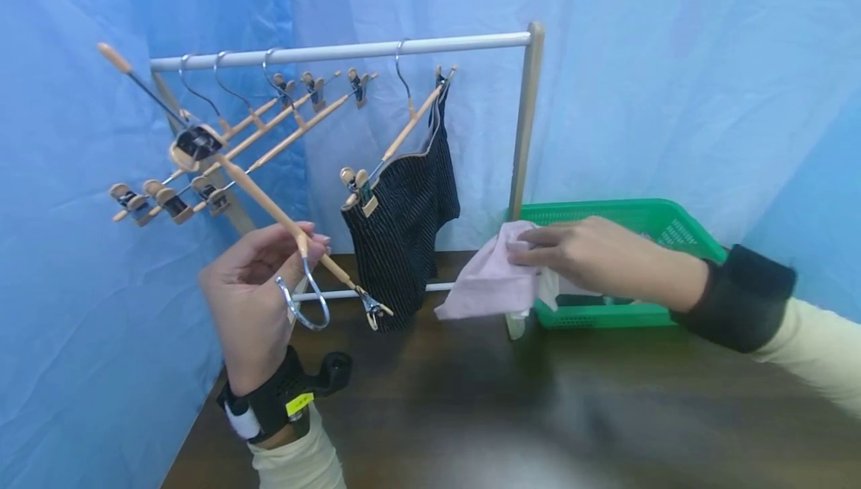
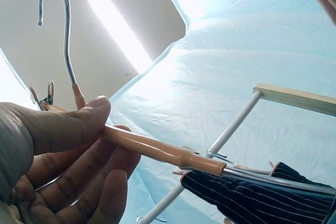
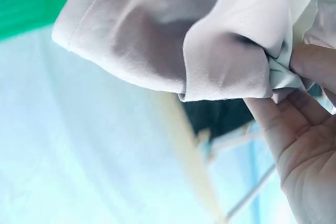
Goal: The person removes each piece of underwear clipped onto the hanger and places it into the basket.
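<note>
In the head view my left hand [image 1: 252, 291] pinches the middle of a clip hanger [image 1: 262, 201], with wooden-coloured bar and metal hook, between thumb and fingers. The hanger tilts, its hook pointing down toward me and one clip [image 1: 196, 143] up at the left. The left wrist view shows my thumb pressed on the bar [image 2: 152, 148] beside the hook [image 2: 67, 30]. My right hand [image 1: 585, 253] pinches a pale pink cloth garment [image 1: 491, 272] by its upper edge, in front of the green basket. In the right wrist view the garment [image 3: 226, 61] hangs folded from thumb and fingers.
A small rack with a white rail [image 1: 336, 51] stands behind my hands. Several bare clip hangers [image 1: 296, 137] hang at its left; dark striped shorts [image 1: 406, 231] hang clipped nearer the right post [image 1: 527, 122]. A green basket [image 1: 605, 317] with cloth inside stands at the right on the dark table [image 1: 430, 414].
</note>
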The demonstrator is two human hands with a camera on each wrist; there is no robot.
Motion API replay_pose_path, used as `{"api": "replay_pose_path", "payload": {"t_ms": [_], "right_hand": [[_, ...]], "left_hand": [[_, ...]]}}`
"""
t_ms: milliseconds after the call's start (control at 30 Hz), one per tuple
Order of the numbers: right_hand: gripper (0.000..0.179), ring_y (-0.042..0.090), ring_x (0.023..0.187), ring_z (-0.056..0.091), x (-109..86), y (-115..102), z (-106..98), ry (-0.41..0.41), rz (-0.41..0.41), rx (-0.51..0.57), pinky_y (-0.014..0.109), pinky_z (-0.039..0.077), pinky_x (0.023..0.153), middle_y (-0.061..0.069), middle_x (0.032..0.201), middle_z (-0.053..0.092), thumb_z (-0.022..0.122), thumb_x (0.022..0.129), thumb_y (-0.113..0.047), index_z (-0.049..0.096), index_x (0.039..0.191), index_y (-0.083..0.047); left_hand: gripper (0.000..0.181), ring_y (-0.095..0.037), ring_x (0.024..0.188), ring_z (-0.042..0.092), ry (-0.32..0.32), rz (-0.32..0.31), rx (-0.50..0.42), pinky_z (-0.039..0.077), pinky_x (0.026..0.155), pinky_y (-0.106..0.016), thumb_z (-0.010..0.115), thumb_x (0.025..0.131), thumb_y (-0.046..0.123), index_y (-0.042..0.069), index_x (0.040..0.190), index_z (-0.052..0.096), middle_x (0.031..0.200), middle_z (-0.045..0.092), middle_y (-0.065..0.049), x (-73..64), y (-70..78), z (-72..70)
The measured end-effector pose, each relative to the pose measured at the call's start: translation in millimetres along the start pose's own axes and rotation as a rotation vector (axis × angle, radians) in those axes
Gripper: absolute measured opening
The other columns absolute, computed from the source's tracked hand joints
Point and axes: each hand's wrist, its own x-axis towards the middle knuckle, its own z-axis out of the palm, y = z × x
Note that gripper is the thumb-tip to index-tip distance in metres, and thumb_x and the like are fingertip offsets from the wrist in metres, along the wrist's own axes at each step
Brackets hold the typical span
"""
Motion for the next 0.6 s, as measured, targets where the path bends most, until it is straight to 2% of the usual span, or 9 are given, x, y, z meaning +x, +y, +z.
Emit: {"api": "replay_pose_path", "payload": {"t_ms": [67, 167, 267, 300, 367, 433, 500, 567, 600], "right_hand": [[0.057, 0.028, 0.080, 0.077, -10.3, 10.8, -10.6, 0.055, 0.042, -0.007, 0.032, 0.062, 0.065, 0.015, 0.118, 0.075, 0.090, 0.072, -0.003, 0.073, 0.126, -0.011], [0.056, 0.035, 0.075, 0.075, -24.8, 30.8, -19.5, 0.191, 0.059, 0.007, 0.038, 0.061, 0.060, 0.023, 0.110, 0.075, 0.090, 0.067, 0.006, 0.075, 0.120, -0.003], [0.056, 0.042, 0.077, 0.075, -39.1, 50.3, -25.7, 0.305, 0.071, 0.003, 0.046, 0.060, 0.063, 0.027, 0.103, 0.075, 0.089, 0.060, 0.013, 0.076, 0.113, 0.003], [0.056, 0.042, 0.076, 0.074, -44.1, 56.5, -27.4, 0.322, 0.087, -0.003, 0.042, 0.060, 0.061, 0.028, 0.102, 0.075, 0.089, 0.059, 0.015, 0.076, 0.112, 0.003], [0.055, 0.039, 0.070, 0.073, -54.4, 67.5, -30.9, 0.330, 0.139, -0.027, 0.031, 0.058, 0.057, 0.028, 0.102, 0.075, 0.088, 0.060, 0.016, 0.076, 0.112, 0.002], [0.055, 0.038, 0.069, 0.071, -64.1, 77.6, -32.4, 0.312, 0.202, -0.055, 0.028, 0.050, 0.052, 0.028, 0.104, 0.074, 0.086, 0.062, 0.017, 0.075, 0.113, 0.001], [0.053, 0.040, 0.071, 0.071, -72.2, 86.4, -32.4, 0.272, 0.275, -0.066, 0.030, 0.051, 0.054, 0.029, 0.106, 0.074, 0.085, 0.065, 0.017, 0.075, 0.115, 0.001], [0.051, 0.041, 0.076, 0.072, -78.7, 94.7, -30.3, 0.219, 0.349, -0.065, 0.042, 0.060, 0.062, 0.029, 0.106, 0.074, 0.083, 0.070, 0.016, 0.074, 0.117, 0.002], [0.049, 0.041, 0.078, 0.072, -81.7, 99.1, -28.5, 0.193, 0.382, -0.064, 0.047, 0.060, 0.065, 0.028, 0.104, 0.074, 0.082, 0.072, 0.015, 0.073, 0.118, 0.002]], "left_hand": [[0.018, -0.020, 0.080, 0.077, 0.000, -0.001, -0.014, 0.062, 0.076, -0.028, 0.070, 0.083, -0.021, -0.019, 0.101, 0.070, 0.092, 0.079, -0.014, 0.1, -0.2, 0.2], [0.018, -0.020, 0.080, 0.077, 0.002, -0.003, -0.021, 0.062, 0.075, -0.028, 0.070, 0.082, -0.021, -0.019, 0.100, 0.070, 0.092, 0.078, -0.014, -0.1, -0.4, 0.3], [0.018, -0.020, 0.079, 0.077, 0.002, -0.004, -0.022, 0.061, 0.074, -0.027, 0.070, 0.082, -0.021, -0.019, 0.100, 0.070, 0.091, 0.078, -0.014, -0.2, -0.5, 0.3], [0.019, -0.020, 0.079, 0.077, 0.001, -0.004, -0.024, 0.061, 0.074, -0.027, 0.070, 0.082, -0.022, -0.019, 0.100, 0.070, 0.091, 0.078, -0.014, -0.3, -0.4, 0.2], [0.019, -0.020, 0.079, 0.077, -0.001, -0.005, -0.031, 0.061, 0.073, -0.027, 0.069, 0.082, -0.023, -0.019, 0.100, 0.069, 0.091, 0.078, -0.014, -0.2, -0.3, 0.1], [0.019, -0.020, 0.079, 0.077, -0.003, -0.007, -0.035, 0.061, 0.073, -0.027, 0.068, 0.082, -0.023, -0.019, 0.100, 0.069, 0.091, 0.078, -0.014, -0.1, -0.3, 0.3], [0.018, -0.020, 0.079, 0.077, -0.003, -0.009, -0.038, 0.061, 0.073, -0.027, 0.068, 0.082, -0.023, -0.019, 0.100, 0.069, 0.091, 0.078, -0.014, 0.0, -0.2, 0.4], [0.018, -0.020, 0.079, 0.077, -0.002, -0.014, -0.033, 0.061, 0.073, -0.027, 0.069, 0.082, -0.022, -0.018, 0.100, 0.070, 0.091, 0.078, -0.014, 0.0, -0.2, 0.9], [0.018, -0.020, 0.079, 0.077, -0.002, -0.015, -0.033, 0.061, 0.073, -0.027, 0.069, 0.082, -0.022, -0.019, 0.100, 0.070, 0.091, 0.078, -0.014, 0.0, -0.1, 0.9]]}}
